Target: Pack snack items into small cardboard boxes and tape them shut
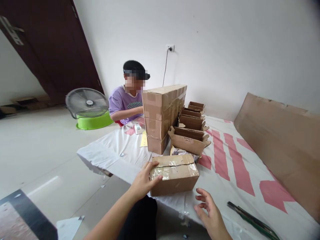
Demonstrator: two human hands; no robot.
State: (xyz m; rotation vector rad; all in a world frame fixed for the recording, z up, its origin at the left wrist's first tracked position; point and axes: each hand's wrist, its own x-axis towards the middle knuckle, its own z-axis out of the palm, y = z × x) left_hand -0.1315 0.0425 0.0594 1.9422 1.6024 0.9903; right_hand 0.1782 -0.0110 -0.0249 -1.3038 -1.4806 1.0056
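A taped cardboard box (175, 185) sits at the near edge of the cloth-covered table, its lid flaps meeting under clear tape with a narrow dark gap along the seam. My left hand (143, 178) grips its left end, the thumb and a finger pressing on the top. To the right of the box, my right hand (207, 208) hovers with fingers apart and slightly curled, holding nothing. A box cutter with a dark green handle (260, 225) lies on the cloth to the right of that hand.
Behind the box stand a stack of closed cartons (155, 123) and a row of open cartons (188, 140). A large cardboard sheet (280, 140) leans at the right. Across the table sits a person in purple (122, 103); a fan (87, 101) stands on the floor.
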